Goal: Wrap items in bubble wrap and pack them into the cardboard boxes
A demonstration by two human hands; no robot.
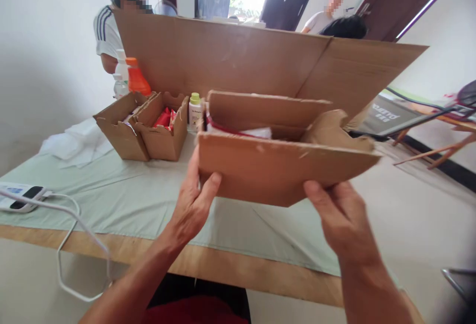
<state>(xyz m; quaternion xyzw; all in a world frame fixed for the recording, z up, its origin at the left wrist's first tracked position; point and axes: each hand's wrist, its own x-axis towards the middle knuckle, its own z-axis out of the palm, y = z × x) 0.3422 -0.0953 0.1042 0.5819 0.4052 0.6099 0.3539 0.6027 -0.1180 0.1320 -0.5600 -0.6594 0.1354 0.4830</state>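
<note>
Left hand (193,205) gripped the lower left corner of an open cardboard box (275,170), thumb pressed on the front panel; right hand (340,215) gripped the lower right part, thumb likewise in front, fingers partly hidden underneath. The box was held up over the desk (267,263), in front of a large upright cardboard sheet (230,56).

Appearance of box: plain brown, open-topped, long and narrow. Top edges rough and frayed, as if hand-cut; small pale scuffs below the front rim. Lower edge of the front panel sloped gently down to a blunt corner, then rose steeply to the right tip. Right end wall cut into a curved notch; back wall stood behind the front rim. Inside at left: a white item (256,132) and a dark red strip (226,128), neither identifiable. Slight blur at the right end.

Left of the box, on pale green cloth (148,185): a white bottle (194,113) with yellow-green cap, then a smaller carton (161,140) containing red packets (162,118).
</note>
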